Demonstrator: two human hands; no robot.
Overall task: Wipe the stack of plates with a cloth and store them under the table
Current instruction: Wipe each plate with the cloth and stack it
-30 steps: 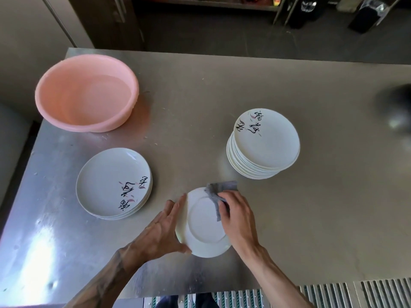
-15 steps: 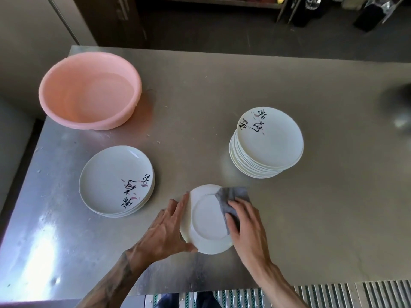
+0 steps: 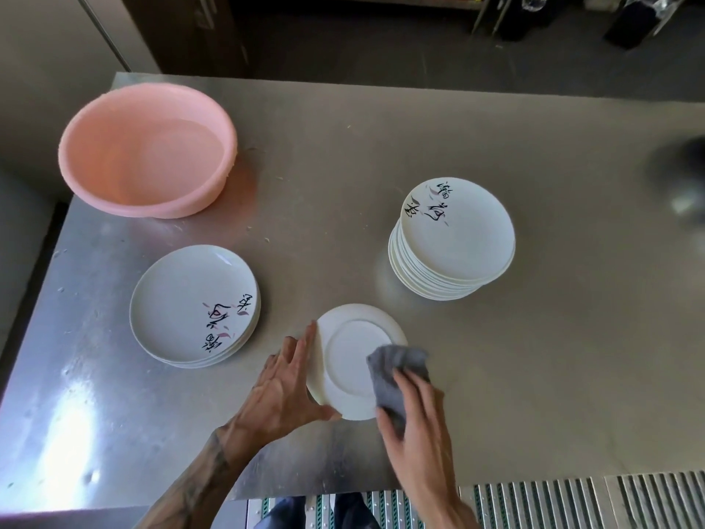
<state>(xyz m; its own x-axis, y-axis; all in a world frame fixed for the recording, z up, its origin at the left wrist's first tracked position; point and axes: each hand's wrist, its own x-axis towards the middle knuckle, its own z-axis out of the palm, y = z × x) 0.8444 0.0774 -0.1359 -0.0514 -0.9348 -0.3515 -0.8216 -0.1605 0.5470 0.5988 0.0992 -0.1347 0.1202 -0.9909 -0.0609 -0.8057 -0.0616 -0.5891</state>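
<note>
I have one white plate point(image 3: 351, 360) turned bottom-up near my edge of the steel tabletop point(image 3: 534, 376), its foot ring facing me. My left hand point(image 3: 284, 387) grasps it at the left side, with the fingers laid straight along the rim and the thumb hooked on the near rim. My right hand point(image 3: 416, 425) clutches the grey cloth point(image 3: 393, 376), bunched under my fingers, and presses it onto the right part of the plate's underside, where the cloth spills a little past the rim.

The tall stack point(image 3: 454, 238) of plates stands beyond and to the right of the one I am holding, apart from it. Its top plate is face up, with black brush lettering and pink flecks at the far side. The short stack point(image 3: 190, 303) sits to my left, just beside my left hand but not touching it. It is only a few plates high (I cannot count them from here), and the same lettering is turned towards my side.

A pink basin point(image 3: 148, 147) stands at the far left corner of the tabletop, well apart from the stacks, and looks to have water in it. A dark shape point(image 3: 683, 185) at the right edge is too blurred to make out. Below the near edge runs a ribbed floor grating point(image 3: 572, 502).
</note>
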